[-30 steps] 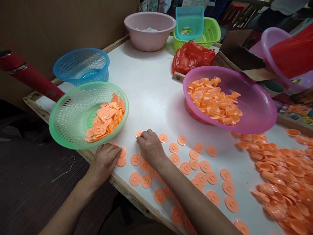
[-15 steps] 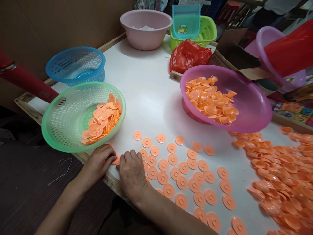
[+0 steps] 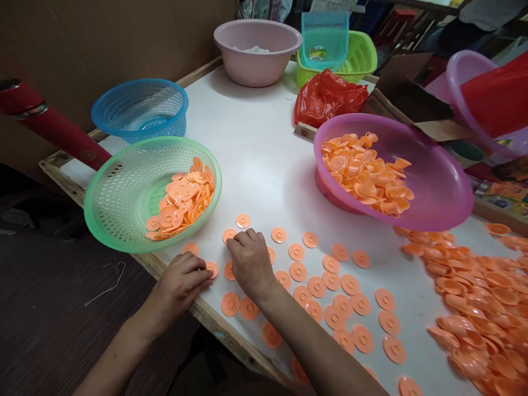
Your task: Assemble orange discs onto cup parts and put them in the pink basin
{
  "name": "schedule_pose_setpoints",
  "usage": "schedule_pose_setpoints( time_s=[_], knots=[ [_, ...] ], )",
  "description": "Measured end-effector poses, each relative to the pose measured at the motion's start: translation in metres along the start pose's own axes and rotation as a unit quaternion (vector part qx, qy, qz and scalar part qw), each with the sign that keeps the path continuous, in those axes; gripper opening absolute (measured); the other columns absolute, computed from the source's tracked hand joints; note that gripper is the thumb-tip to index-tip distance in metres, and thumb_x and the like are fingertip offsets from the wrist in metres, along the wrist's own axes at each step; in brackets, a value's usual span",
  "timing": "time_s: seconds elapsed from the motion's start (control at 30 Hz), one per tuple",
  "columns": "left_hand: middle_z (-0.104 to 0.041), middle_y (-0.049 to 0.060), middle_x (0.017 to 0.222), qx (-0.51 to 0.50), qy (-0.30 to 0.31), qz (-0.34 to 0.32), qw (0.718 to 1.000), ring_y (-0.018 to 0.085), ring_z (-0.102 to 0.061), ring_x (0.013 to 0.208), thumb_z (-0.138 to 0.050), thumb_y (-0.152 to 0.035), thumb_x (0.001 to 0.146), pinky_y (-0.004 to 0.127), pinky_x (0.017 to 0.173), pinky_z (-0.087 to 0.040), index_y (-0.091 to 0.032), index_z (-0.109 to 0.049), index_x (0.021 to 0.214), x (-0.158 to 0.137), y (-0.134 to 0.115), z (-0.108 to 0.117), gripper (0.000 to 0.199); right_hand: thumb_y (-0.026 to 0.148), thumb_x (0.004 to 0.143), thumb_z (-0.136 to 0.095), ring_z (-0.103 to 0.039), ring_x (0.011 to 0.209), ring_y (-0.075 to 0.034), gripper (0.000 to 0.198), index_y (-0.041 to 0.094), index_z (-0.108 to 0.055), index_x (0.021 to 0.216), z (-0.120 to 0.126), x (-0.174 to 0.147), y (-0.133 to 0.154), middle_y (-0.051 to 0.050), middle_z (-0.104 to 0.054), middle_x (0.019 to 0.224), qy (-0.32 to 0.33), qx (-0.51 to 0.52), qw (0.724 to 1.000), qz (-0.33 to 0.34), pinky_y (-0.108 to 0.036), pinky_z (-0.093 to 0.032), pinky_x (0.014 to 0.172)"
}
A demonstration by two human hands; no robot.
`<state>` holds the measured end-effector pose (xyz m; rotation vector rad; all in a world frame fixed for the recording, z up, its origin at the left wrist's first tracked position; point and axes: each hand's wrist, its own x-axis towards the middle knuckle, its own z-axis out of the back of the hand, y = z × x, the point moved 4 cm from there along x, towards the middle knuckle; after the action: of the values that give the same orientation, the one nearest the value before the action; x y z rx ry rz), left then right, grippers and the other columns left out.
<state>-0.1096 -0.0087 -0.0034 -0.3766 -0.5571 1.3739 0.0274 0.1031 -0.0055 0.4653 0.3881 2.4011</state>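
Observation:
My left hand [image 3: 181,281], at the wooden front edge of the table, has its fingers closed on the rim of an orange plastic disc [image 3: 212,269]. Another flat orange disc [image 3: 190,249] lies just beyond its knuckles. To the right, my right hand [image 3: 252,264] is curled low over the tabletop. Its fingertips press at a second ringed disc [image 3: 229,236], and its thumb side is close to a third disc [image 3: 229,270]; the palm hides what lies beneath. A green perforated basket [image 3: 111,206], part filled with a heap of such discs [image 3: 185,198], stands beyond my left hand.
Many orange discs [image 3: 334,317] are spread over the white table [image 3: 256,159]. A pink basin [image 3: 437,181] holds small orange cup-like pieces, with a large pile [image 3: 490,297] at right. Behind are a blue basket [image 3: 140,126], a mauve basin [image 3: 258,55] and a red bag [image 3: 330,96].
My right hand has moved right and away from my left hand, and a few discs beside it have shifted left. My left hand stays near the table edge. The view has shifted slightly.

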Motion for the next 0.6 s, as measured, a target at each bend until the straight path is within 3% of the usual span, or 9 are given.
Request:
schedule_pose_setpoints(
  time_s=[0.1, 0.23, 0.33, 0.43, 0.53, 0.6],
  knots=[
    [-0.071, 0.003, 0.093, 0.036, 0.018, -0.007, 0.999, 0.019, -0.061, 0.09, -0.059, -0.027, 0.092, 0.035, 0.083, -0.043, -0.026, -0.071, 0.098, -0.009, 0.001, 0.002, 0.014, 0.006, 0.088, -0.053, -0.044, 0.081, -0.022, 0.019, 0.018, -0.067, 0.091, -0.009, 0.002, 0.012, -0.008, -0.06, 0.084, 0.024, 0.047, 0.999, -0.002, -0.035, -0.035, 0.07],
    [-0.073, 0.006, 0.093, 0.158, -0.063, 0.175, 0.97, 0.025, -0.063, 0.091, -0.062, -0.04, 0.088, 0.04, 0.081, -0.04, -0.023, -0.071, 0.096, -0.02, 0.025, 0.023, 0.021, 0.018, 0.092, -0.055, -0.046, 0.091, -0.025, 0.022, 0.02, -0.062, 0.113, -0.028, 0.019, 0.046, -0.009, -0.06, 0.099, 0.077, 0.058, 0.994, 0.051, -0.036, -0.039, 0.072],
    [-0.072, 0.007, 0.087, 0.201, -0.017, 0.251, 0.947, 0.03, -0.063, 0.09, -0.065, -0.047, 0.083, 0.04, 0.077, -0.038, -0.021, -0.07, 0.087, -0.02, 0.036, 0.026, 0.027, 0.023, 0.093, -0.057, -0.046, 0.095, -0.025, 0.014, 0.019, -0.063, 0.104, -0.041, 0.032, 0.058, -0.01, -0.059, 0.104, 0.111, 0.041, 0.991, 0.059, -0.037, -0.04, 0.073],
    [-0.071, 0.004, 0.078, 0.172, 0.005, 0.25, 0.953, 0.027, -0.064, 0.084, -0.063, -0.043, 0.083, 0.037, 0.074, -0.038, -0.021, -0.067, 0.076, -0.013, 0.035, 0.022, 0.023, 0.019, 0.091, -0.058, -0.047, 0.09, -0.022, 0.006, 0.017, -0.064, 0.092, -0.041, 0.037, 0.05, -0.008, -0.06, 0.096, 0.104, 0.075, 0.991, 0.048, -0.034, -0.039, 0.072],
    [-0.069, 0.001, 0.074, 0.134, -0.054, 0.21, 0.967, 0.021, -0.064, 0.076, -0.06, -0.038, 0.087, 0.035, 0.076, -0.04, -0.021, -0.064, 0.074, -0.006, 0.026, 0.018, 0.022, 0.01, 0.089, -0.055, -0.046, 0.083, -0.02, 0.015, 0.018, -0.065, 0.081, -0.03, 0.032, 0.033, -0.005, -0.06, 0.082, 0.068, 0.078, 0.993, 0.061, -0.034, -0.038, 0.073],
    [-0.071, 0.001, 0.082, 0.139, -0.078, 0.159, 0.974, 0.02, -0.064, 0.081, -0.058, -0.032, 0.089, 0.036, 0.082, -0.04, -0.022, -0.066, 0.079, -0.002, 0.018, 0.015, 0.017, 0.003, 0.086, -0.053, -0.045, 0.082, -0.021, 0.022, 0.018, -0.067, 0.078, -0.021, 0.023, 0.022, -0.006, -0.061, 0.079, 0.052, 0.062, 0.994, 0.077, -0.035, -0.038, 0.073]
  ],
)
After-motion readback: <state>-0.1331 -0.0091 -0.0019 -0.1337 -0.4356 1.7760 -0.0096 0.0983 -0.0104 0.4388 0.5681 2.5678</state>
